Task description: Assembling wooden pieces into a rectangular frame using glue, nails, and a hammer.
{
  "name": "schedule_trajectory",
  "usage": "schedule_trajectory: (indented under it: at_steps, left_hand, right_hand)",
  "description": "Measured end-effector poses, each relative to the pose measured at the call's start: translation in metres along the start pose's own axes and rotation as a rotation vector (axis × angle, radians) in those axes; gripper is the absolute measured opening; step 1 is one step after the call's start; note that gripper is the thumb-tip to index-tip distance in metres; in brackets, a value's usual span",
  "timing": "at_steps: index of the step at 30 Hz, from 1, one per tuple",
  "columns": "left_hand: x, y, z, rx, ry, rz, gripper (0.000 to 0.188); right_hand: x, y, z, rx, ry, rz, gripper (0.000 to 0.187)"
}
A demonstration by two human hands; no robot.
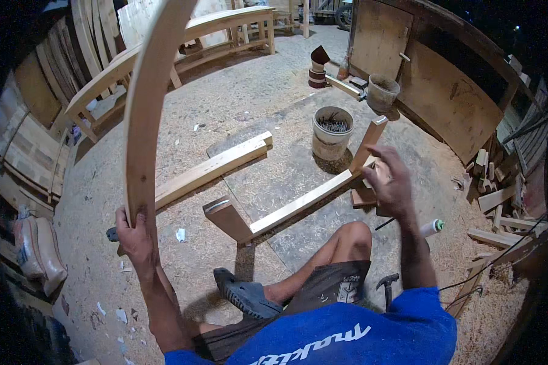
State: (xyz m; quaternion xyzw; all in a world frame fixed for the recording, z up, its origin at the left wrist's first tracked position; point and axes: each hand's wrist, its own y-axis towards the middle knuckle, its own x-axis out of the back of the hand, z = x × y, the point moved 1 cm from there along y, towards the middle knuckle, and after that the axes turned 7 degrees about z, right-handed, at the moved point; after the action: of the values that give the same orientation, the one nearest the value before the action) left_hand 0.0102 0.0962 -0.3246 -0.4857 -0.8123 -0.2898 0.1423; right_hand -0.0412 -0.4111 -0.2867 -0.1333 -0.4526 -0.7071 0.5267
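Note:
My left hand [138, 240] is wrapped round the lower part of a long wooden board [145, 121], which stands on end and rises past the top of the view. On the floor before me lies a U-shaped wooden frame: a long rail [301, 204] with a short upright [228, 220] at its left end and another upright [368, 143] at its right end. Beside that right upright hovers my right hand [391, 182], its fingers bent and apart with nothing seen in them. Whether its fingertips touch the wood I cannot tell.
Two beams [216, 167] lie left of the frame. A bucket of nails [333, 134] stands beyond it, near another bucket [382, 92]. A hammer [388, 289] and a white bottle [431, 228] are at my right. Long benches [225, 27] stand at the back; wood scraps [496, 198] pile up right.

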Motion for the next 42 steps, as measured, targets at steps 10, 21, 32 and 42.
schedule_trajectory:
  at_steps: [10,21,32,42]
  left_hand:
    - [-0.053,-0.178,-0.099,-0.11,-0.368,0.541,0.041]
    - [-0.146,-0.105,0.017,-0.159,-0.661,-0.109,0.075]
    - [-0.202,-0.018,0.061,-0.125,-0.742,0.155,0.049]
    - [-0.225,0.042,0.063,-0.025,-1.065,0.296,0.043]
  right_hand:
    - [-0.045,0.021,0.149,0.148,1.124,0.009,0.079]
    - [0.055,-0.117,-0.097,0.058,0.425,-0.556,0.052]
    - [0.208,-0.108,-0.107,-0.347,0.571,-0.885,0.043]
    - [0.157,-0.016,-0.036,0.054,-0.413,-0.239,0.072]
